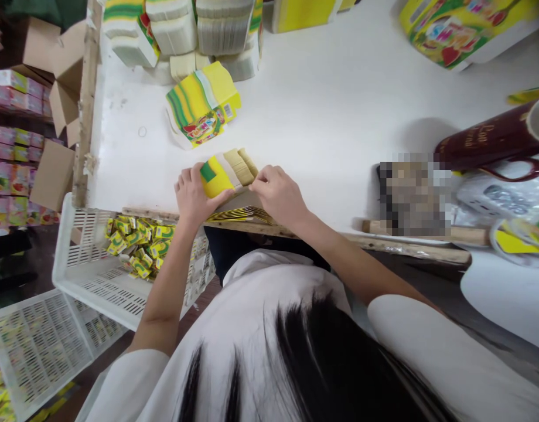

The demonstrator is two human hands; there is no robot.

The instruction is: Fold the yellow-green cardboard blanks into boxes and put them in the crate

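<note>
Hands [193, 194] hold thin cardboard carton [217, 179] and papery packets [240, 167]

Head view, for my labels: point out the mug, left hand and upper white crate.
Mug [483, 142]: head view, dark red side.
Left hand [193, 199]: head view, back of the hand.
Upper white crate [61, 246]: head view, left rim.

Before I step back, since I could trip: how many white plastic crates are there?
2: one white slotted crate near the white table, holding small yellow-green packets; the other slotted crate at the picture's lower left. More may be hidden.
</note>
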